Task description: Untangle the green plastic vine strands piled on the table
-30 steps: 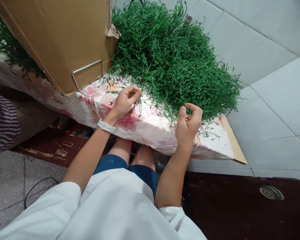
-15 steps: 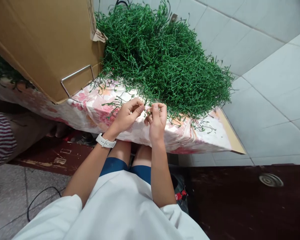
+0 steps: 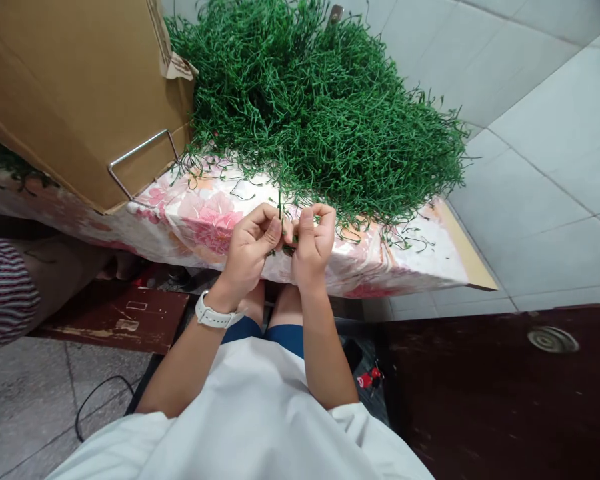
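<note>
Right hand has been brought leftward beside left hand, green stem pinched by the latter, right's grip unclear, near edge of floral cloth below, cloth exposed toward carton on the left.

left hand pinching a thin green stem between thumb and finger, right hand just beside it with fingers curled, big heap of green stems beyond on a floral-covered table, cardboard box to the left

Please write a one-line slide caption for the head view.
Left hand pinching a green stem beside the right hand, near a green heap on flowered cloth.
</note>
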Demonstrator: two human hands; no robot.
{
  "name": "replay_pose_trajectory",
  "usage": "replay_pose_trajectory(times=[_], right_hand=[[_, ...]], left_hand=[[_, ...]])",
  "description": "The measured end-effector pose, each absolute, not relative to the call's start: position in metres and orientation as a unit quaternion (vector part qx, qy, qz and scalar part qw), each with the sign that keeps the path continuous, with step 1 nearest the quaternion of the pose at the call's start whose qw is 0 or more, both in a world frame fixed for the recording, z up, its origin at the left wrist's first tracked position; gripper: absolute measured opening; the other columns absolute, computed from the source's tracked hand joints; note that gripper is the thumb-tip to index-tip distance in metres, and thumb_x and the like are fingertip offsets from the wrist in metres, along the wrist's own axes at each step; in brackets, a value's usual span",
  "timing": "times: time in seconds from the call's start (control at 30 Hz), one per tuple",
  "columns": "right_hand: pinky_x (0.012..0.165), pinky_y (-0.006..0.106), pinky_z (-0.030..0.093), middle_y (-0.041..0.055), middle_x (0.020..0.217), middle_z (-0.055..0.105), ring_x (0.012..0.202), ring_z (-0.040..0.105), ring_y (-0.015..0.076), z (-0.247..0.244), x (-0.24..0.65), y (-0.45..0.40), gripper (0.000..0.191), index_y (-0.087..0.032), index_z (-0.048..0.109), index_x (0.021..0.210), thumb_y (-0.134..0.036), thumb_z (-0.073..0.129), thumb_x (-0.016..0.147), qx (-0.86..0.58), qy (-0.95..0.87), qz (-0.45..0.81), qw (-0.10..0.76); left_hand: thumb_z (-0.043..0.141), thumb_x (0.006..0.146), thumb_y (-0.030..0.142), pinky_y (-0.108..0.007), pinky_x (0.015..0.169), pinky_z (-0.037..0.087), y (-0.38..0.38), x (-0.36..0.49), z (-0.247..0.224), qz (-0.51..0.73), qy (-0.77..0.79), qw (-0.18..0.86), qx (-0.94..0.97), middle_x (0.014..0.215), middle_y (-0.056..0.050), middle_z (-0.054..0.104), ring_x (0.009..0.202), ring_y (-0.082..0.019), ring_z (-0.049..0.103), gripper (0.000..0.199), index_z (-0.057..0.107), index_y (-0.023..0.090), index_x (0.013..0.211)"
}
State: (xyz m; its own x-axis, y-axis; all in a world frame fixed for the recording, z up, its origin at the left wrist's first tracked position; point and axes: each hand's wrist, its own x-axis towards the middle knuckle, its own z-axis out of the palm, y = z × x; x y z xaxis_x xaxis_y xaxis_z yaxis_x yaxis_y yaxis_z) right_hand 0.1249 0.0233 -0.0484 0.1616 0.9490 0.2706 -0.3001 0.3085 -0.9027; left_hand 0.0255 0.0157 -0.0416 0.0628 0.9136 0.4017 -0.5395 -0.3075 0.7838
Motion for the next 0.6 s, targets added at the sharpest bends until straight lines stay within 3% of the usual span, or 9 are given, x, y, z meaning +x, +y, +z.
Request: replay_pose_trajectory(times=[0.27,0.43,0.5,0.6], right_hand=[[0.043,0.018,0.027,-0.0122,0.060,0.023,0.042,0.026,0.0062,-0.044,0.118,0.010,0.054,-0.028,0.028,0.088,-0.062,0.070,0.087,-0.344,-0.397,0.445,0.725],[0.039,0.017,0.012,-0.0139,0.055,0.010,0.044,0.005,0.0078,-0.038,0.162,0.017,0.054,-0.028,0.026,0.083,-0.056,0.072,0.087,-0.328,-0.306,0.444,0.776],[0.040,0.017,0.012,-0.0148,0.052,0.013,0.045,0.005,0.0079,-0.035,0.175,0.017,0.051,-0.028,0.031,0.085,-0.053,0.076,0.086,-0.325,-0.314,0.411,0.792],[0.042,0.017,0.020,-0.0137,0.051,0.027,0.043,0.017,0.0091,-0.030,0.173,0.010,0.043,-0.030,0.041,0.097,-0.061,0.070,0.089,-0.340,-0.373,0.419,0.754]], left_hand=[[0.078,0.084,0.057,-0.030,0.058,0.040,-0.004,0.028,-0.031,0.625,0.242,0.551,0.498,0.058,0.003,0.043,0.056,-0.011,0.043,0.049,0.047,0.022,0.069],[0.080,0.072,0.027,-0.027,0.052,0.037,-0.005,-0.026,-0.017,0.710,0.246,0.522,0.403,0.057,0.005,0.020,0.051,-0.010,0.021,0.042,0.040,0.021,0.062],[0.079,0.066,0.020,-0.027,0.049,0.031,-0.004,-0.047,-0.014,0.764,0.253,0.477,0.353,0.059,0.004,0.019,0.053,-0.011,0.018,0.034,0.046,0.022,0.060],[0.084,0.066,0.026,-0.028,0.045,0.026,-0.003,-0.053,-0.015,0.752,0.248,0.488,0.369,0.060,0.002,0.027,0.054,-0.011,0.023,0.027,0.057,0.023,0.062]])
